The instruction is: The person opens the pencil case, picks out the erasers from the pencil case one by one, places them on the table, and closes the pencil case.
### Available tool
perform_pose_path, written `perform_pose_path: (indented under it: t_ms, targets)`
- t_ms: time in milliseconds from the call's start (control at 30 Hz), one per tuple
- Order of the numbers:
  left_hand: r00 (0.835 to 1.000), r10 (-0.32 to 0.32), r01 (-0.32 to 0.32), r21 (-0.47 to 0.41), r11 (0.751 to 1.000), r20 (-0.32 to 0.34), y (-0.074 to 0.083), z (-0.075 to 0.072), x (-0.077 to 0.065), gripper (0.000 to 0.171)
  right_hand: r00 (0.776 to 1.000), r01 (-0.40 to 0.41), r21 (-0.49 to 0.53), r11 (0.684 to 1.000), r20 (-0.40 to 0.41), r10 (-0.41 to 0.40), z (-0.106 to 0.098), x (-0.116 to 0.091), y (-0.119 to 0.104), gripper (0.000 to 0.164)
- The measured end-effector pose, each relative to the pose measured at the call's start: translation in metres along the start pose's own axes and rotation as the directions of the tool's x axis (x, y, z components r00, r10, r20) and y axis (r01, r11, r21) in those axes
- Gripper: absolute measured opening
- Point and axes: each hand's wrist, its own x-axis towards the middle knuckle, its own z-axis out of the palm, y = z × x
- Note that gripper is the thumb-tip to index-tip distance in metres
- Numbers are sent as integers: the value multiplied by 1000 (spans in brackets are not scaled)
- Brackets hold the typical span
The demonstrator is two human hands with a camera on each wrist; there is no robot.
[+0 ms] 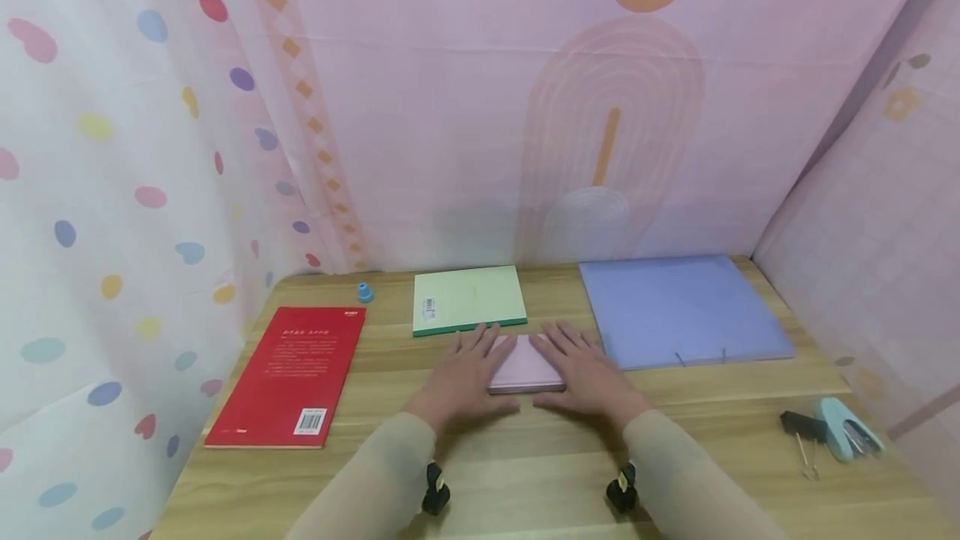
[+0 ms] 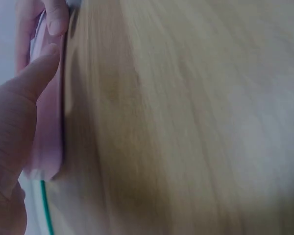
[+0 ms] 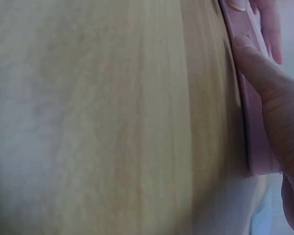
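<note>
Printed curtains (image 1: 435, 148) were hung behind and to both sides of a wood-grained bench (image 1: 525, 473). On it were laid a blue folder (image 1: 682, 307), a red book (image 1: 292, 390) and a green book (image 1: 480, 294). Just short of the green book, the pink block (image 1: 525, 365) was framed by the left hand (image 1: 463, 377) and right hand (image 1: 592, 373), whose straight fingers (image 1: 486, 342) were laid along its sides, nothing gripped. By too firm a forward push, it was judged, the block could be driven into the green book; by uneven pressure, skewed
</note>
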Motion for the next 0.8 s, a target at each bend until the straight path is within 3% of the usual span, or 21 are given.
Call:
perform_pose_path:
  t_ms: [300,533,800]
  targets:
    - [1000,-2,1,-27,1000,-28,-1,17,8,85,1000,17,27,999,-10,-17,6,2,5,86]
    - [999,-30,29,-22,999,-21,-1,18,7,83,999,-34,17,999,5,33,8,5,3,87]
    - [999,-28,27,-16,1000,-28,4,20,-6,84,1000,-12,-14,1000,-11,12,12,-2,-7,88]
